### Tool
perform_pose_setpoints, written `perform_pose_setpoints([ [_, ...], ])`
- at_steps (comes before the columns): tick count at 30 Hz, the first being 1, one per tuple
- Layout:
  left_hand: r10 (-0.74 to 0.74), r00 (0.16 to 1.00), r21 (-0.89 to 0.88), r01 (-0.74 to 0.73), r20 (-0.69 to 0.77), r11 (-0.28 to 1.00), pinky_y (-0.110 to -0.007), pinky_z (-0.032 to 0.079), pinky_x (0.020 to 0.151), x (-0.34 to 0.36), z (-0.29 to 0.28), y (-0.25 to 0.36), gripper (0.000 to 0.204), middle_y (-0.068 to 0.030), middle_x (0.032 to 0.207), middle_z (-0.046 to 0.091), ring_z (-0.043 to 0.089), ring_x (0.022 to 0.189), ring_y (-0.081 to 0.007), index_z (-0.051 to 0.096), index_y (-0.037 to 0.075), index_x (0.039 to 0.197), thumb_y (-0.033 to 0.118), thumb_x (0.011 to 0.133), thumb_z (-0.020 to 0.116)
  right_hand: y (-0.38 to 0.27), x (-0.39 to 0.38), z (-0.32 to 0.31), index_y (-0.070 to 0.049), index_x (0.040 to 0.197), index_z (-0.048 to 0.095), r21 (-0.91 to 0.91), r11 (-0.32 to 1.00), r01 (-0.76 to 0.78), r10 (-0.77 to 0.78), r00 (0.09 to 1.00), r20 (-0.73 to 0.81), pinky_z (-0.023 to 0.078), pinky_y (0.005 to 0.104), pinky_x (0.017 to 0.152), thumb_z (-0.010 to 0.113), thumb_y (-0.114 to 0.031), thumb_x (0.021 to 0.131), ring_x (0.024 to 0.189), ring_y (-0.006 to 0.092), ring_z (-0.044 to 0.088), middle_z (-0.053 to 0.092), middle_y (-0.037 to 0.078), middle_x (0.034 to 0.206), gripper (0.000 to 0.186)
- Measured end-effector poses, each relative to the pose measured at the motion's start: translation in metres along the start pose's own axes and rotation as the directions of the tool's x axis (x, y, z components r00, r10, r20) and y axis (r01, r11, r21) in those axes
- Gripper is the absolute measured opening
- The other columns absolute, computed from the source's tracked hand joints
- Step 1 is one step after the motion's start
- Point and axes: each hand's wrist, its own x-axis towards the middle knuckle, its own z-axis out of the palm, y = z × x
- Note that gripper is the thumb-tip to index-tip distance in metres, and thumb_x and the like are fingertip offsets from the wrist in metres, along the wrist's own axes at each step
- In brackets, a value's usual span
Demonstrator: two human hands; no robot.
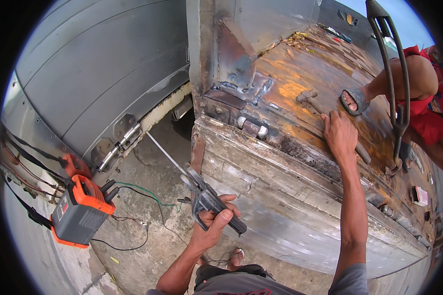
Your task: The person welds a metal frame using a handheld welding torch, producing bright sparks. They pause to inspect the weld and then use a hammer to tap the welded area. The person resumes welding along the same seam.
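Note:
My left hand (210, 230) is closed around a black welding electrode holder (200, 186), low at the centre. A thin pale welding electrode (165, 152) sticks out of its jaws, up and left toward a hinge (120, 145) on the grey panel. On the rusty metal bed to the right, my right hand (340, 132) is closed over the handle of a hammer (307, 96). Its head lies beyond my fingers, and the handle end shows past my wrist. Between my hands, a worn hinge pin (251, 127) sits along the bed's edge.
An orange and grey welding machine (83, 211) hangs by straps at the left, with cables (142, 194) trailing from it. Another person's sandalled foot (355, 100) stands on the bed near a tall bent metal bar (401, 98). A dropped side panel (280, 206) hangs before me.

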Motion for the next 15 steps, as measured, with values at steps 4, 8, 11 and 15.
perform_pose_setpoints([
  [4,0.207,0.967,0.204,-0.234,0.146,0.95,-0.023,0.043,0.065,0.022,0.023,-0.004,0.068,-0.0006,0.096,0.068,0.052,0.069,-0.0053,0.064,-0.002,0.146,0.053,0.106,0.069,0.011,0.003,0.007,-0.001,0.115,0.075,0.012,1.0,0.022,-0.022,0.999,0.046,0.052,0.0568,0.094,0.066,-0.037,0.108,0.11,0.0434,0.069,0.073,0.022,0.105,0.038],
  [8,-0.002,0.986,0.117,-0.018,0.168,0.993,-0.029,0.044,0.066,0.039,0.056,0.019,0.067,0.0038,0.078,0.056,0.051,0.073,-0.0061,0.067,0.0,0.142,0.047,0.098,0.084,-0.029,-0.044,-0.04,-0.003,0.136,0.071,0.27,0.943,0.192,-0.158,0.977,-0.141,0.051,0.0549,0.098,0.067,-0.05,0.106,0.111,0.0424,0.068,0.073,0.023,0.114,0.056],
  [11,0.175,0.965,-0.008,-0.177,0.195,0.984,-0.034,0.051,0.069,0.067,0.085,0.031,0.07,-0.0047,0.083,0.068,0.059,0.077,-0.011,0.068,-0.002,0.138,0.053,0.097,0.082,-0.068,-0.099,-0.09,-0.008,0.162,0.052,0.861,0.508,-0.017,-0.391,0.886,0.248,0.053,0.0539,0.092,0.061,-0.083,0.094,0.102,0.0389,0.07,0.071,0.024,0.128,0.102],
  [15,0.207,0.9,0.049,-0.243,0.383,0.969,-0.043,0.056,0.073,0.103,0.095,0.055,0.067,-0.0139,0.087,0.075,0.071,0.08,-0.0227,0.072,-0.002,0.128,0.059,0.1,0.074,-0.075,-0.099,-0.112,-0.012,0.173,0.031,0.899,0.29,-0.328,-0.228,0.889,0.398,0.056,0.0527,0.1,0.055,-0.099,0.08,0.123,0.0423,0.071,0.066,0.027,0.144,0.13],
])
